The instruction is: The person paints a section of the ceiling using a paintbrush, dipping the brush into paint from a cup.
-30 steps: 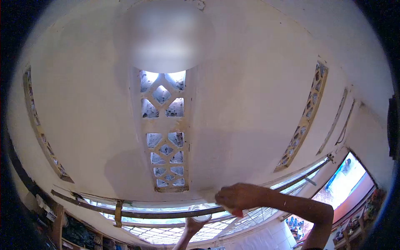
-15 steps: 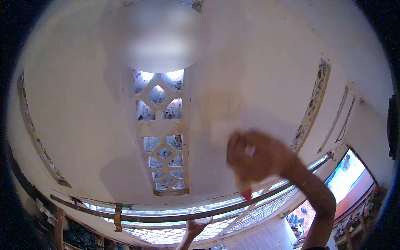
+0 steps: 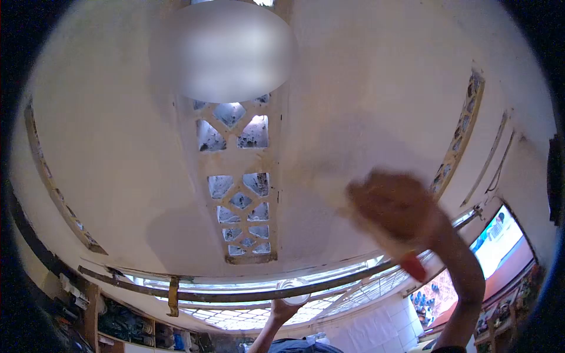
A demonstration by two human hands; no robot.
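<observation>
My right hand (image 3: 393,209) is raised against the cream wall (image 3: 353,106), blurred by motion. It is closed round a tool whose red handle (image 3: 414,266) sticks out below the wrist; the working end is hidden. Low in the view, my left hand (image 3: 281,310) holds up a small white cup (image 3: 293,290), just under a long metal rod (image 3: 223,295). A wet-looking, darker patch of wall lies left of the right hand.
A vertical strip of diamond lattice vent blocks (image 3: 241,194) runs down the wall's middle; narrower lattice strips stand at far left (image 3: 53,182) and right (image 3: 458,141). A window grille (image 3: 247,317) lies below the rod. Shelves with goods (image 3: 132,330) are at bottom left.
My right hand rose from the rod's level up the wall, then swept right with the red-handled tool. The left hand kept the cup in place. The view tilted slightly.
</observation>
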